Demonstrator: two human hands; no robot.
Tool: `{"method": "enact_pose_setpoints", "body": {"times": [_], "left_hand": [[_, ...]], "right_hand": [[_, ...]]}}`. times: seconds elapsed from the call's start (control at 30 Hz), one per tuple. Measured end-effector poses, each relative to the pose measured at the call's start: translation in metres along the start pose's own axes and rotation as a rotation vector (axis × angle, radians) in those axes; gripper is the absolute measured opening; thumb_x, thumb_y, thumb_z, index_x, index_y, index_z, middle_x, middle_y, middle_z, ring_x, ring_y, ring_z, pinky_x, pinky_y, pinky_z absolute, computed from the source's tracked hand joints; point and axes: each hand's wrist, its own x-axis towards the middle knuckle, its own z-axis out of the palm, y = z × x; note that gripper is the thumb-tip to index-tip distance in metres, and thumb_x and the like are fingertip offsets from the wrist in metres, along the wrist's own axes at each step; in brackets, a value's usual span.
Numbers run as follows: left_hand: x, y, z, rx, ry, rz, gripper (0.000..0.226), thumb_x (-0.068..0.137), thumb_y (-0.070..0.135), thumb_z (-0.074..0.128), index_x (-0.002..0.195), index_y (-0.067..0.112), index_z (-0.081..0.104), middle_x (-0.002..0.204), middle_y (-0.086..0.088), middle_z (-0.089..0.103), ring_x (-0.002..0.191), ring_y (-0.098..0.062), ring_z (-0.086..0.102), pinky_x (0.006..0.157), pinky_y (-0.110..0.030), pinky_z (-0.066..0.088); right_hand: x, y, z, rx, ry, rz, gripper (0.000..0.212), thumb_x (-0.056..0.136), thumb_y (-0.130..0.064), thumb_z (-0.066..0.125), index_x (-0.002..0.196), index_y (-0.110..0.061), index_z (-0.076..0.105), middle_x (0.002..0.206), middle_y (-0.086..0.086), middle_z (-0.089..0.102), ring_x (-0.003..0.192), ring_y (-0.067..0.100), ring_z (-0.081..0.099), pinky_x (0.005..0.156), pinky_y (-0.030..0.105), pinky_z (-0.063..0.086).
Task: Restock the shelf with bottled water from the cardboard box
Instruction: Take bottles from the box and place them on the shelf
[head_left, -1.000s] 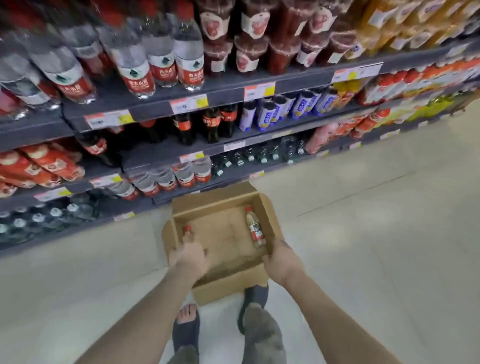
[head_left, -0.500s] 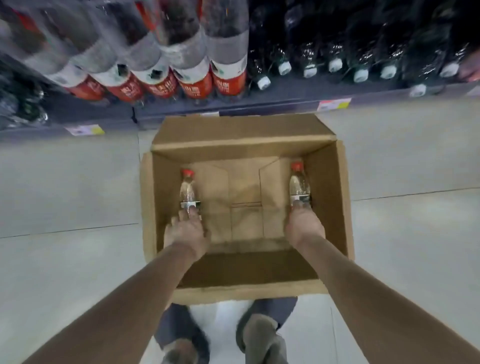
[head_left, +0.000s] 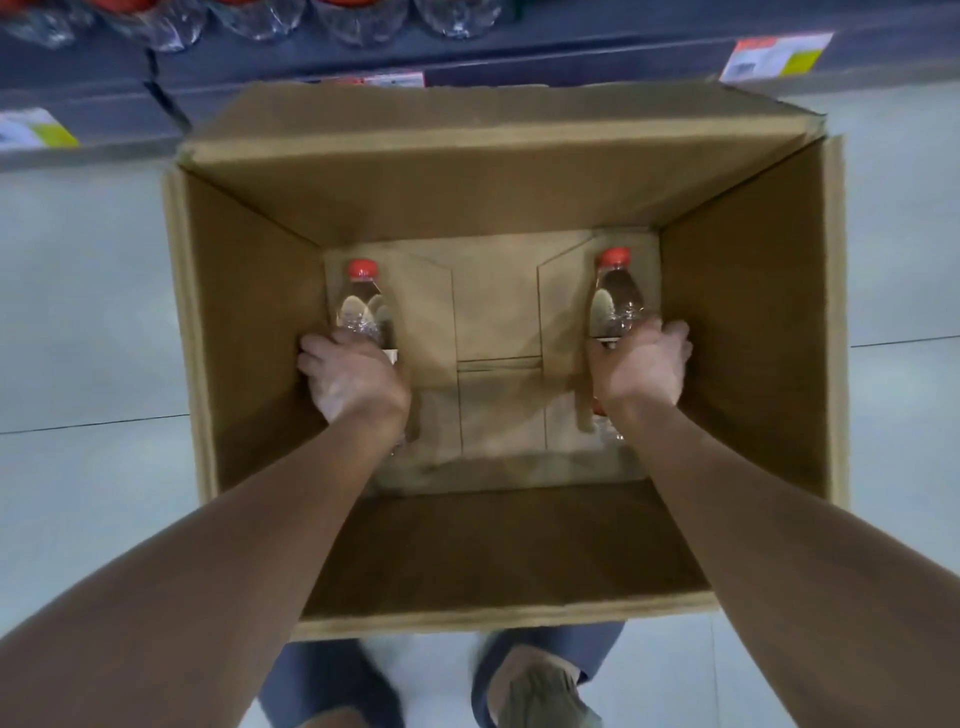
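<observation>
An open cardboard box (head_left: 244, 332) stands on the floor right below me. Two clear water bottles with red caps lie on its bottom. My left hand (head_left: 353, 379) grips the left bottle (head_left: 361, 306) round its lower body, by the box's left wall. My right hand (head_left: 641, 371) grips the right bottle (head_left: 615, 296) the same way, by the right wall. Both caps point toward the shelf. The bottles' lower ends are hidden under my hands.
The bottom shelf (head_left: 467, 57) runs along the top edge of the view, with bottle bases (head_left: 343, 18) and price tags (head_left: 776, 54) on its lip. The box's far flap leans toward it. Pale tiled floor (head_left: 83, 322) lies on both sides. My feet (head_left: 535, 686) stand just behind the box.
I have bent down close over the box. Both hands went deeper into it and closed round the two bottles.
</observation>
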Motion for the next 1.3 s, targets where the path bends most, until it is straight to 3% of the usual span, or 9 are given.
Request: {"method": "enact_pose_setpoints", "body": {"times": [0.2,0.3,0.53,0.67,0.77,0.87,0.97,1.13,1.3], "left_hand": [[0.005,-0.001,0.003,-0.192,-0.068,-0.009,0.092,0.096,0.045,0.074,0.159,0.005,0.020,0.139,-0.024,0.057,0.123,-0.044,0.062,0.092,-0.047,0.055],[0.005,-0.008,0.001,-0.285,-0.061,0.008,0.091,0.094,0.040,0.077,0.158,0.005,0.023,0.132,-0.024,0.064,0.117,-0.044,0.067,0.092,-0.047,0.059],[-0.030,-0.018,-0.032,-0.407,-0.108,0.337,0.070,0.093,0.037,0.078,0.143,0.016,0.034,0.124,-0.015,0.067,0.109,-0.038,0.070,0.090,-0.040,0.056],[-0.055,-0.019,-0.080,-0.461,-0.135,0.498,0.106,0.090,0.037,0.079,0.164,0.038,0.002,0.147,-0.008,0.061,0.121,-0.036,0.067,0.100,-0.038,0.053],[-0.079,-0.029,-0.131,-0.564,-0.120,0.556,0.115,0.085,0.034,0.083,0.163,0.043,0.000,0.156,0.001,0.054,0.129,-0.029,0.064,0.102,-0.033,0.051],[-0.108,-0.047,-0.193,-0.644,-0.128,0.582,0.108,0.080,0.036,0.084,0.160,0.043,0.011,0.147,0.004,0.058,0.122,-0.024,0.065,0.097,-0.040,0.056],[-0.140,-0.074,-0.273,-0.683,-0.122,0.600,0.096,0.081,0.033,0.082,0.153,0.044,0.019,0.141,0.001,0.061,0.117,-0.023,0.066,0.087,-0.033,0.050],[-0.207,-0.139,-0.447,-0.753,0.004,0.649,0.089,0.081,0.019,0.084,0.154,0.029,0.034,0.135,0.001,0.064,0.120,-0.027,0.064,0.090,-0.031,0.048],[-0.285,-0.240,-0.608,-0.830,0.179,0.690,0.086,0.077,0.018,0.089,0.150,0.020,0.042,0.124,0.007,0.067,0.117,-0.025,0.068,0.090,-0.030,0.049]], "right_hand": [[0.006,-0.009,0.000,0.306,-0.174,0.153,0.090,0.082,-0.037,0.085,0.147,-0.019,0.026,0.130,0.018,0.056,0.113,0.036,0.059,0.094,0.047,0.052],[0.006,-0.006,0.000,0.288,-0.170,0.119,0.074,0.082,-0.041,0.085,0.136,-0.012,0.044,0.122,0.015,0.065,0.107,0.034,0.067,0.091,0.045,0.058],[-0.040,-0.013,-0.019,0.542,-0.192,-0.036,0.050,0.080,-0.030,0.086,0.116,-0.022,0.052,0.096,-0.002,0.068,0.082,0.019,0.069,0.061,0.024,0.052],[-0.086,-0.038,-0.056,0.703,-0.200,-0.149,0.056,0.078,-0.026,0.088,0.123,-0.027,0.054,0.086,-0.016,0.069,0.060,-0.007,0.066,0.042,0.005,0.041],[-0.124,-0.061,-0.100,0.781,-0.178,-0.254,0.070,0.073,-0.030,0.088,0.129,-0.045,0.049,0.087,-0.028,0.070,0.075,-0.016,0.066,0.052,0.003,0.046],[-0.167,-0.085,-0.165,0.799,-0.170,-0.313,0.061,0.068,-0.040,0.087,0.104,-0.068,0.045,0.093,-0.046,0.064,0.086,-0.013,0.067,0.069,0.014,0.056],[-0.219,-0.111,-0.243,0.817,-0.154,-0.372,0.056,0.070,-0.037,0.088,0.102,-0.058,0.048,0.095,-0.043,0.064,0.086,-0.012,0.067,0.068,0.013,0.053],[-0.336,-0.145,-0.394,0.882,-0.089,-0.477,0.056,0.072,-0.017,0.088,0.101,-0.049,0.052,0.089,-0.038,0.067,0.073,-0.014,0.066,0.046,0.004,0.045],[-0.478,-0.185,-0.519,0.911,-0.020,-0.623,0.059,0.068,-0.024,0.088,0.113,-0.045,0.056,0.097,-0.023,0.074,0.082,-0.006,0.070,0.055,0.008,0.052]]}}
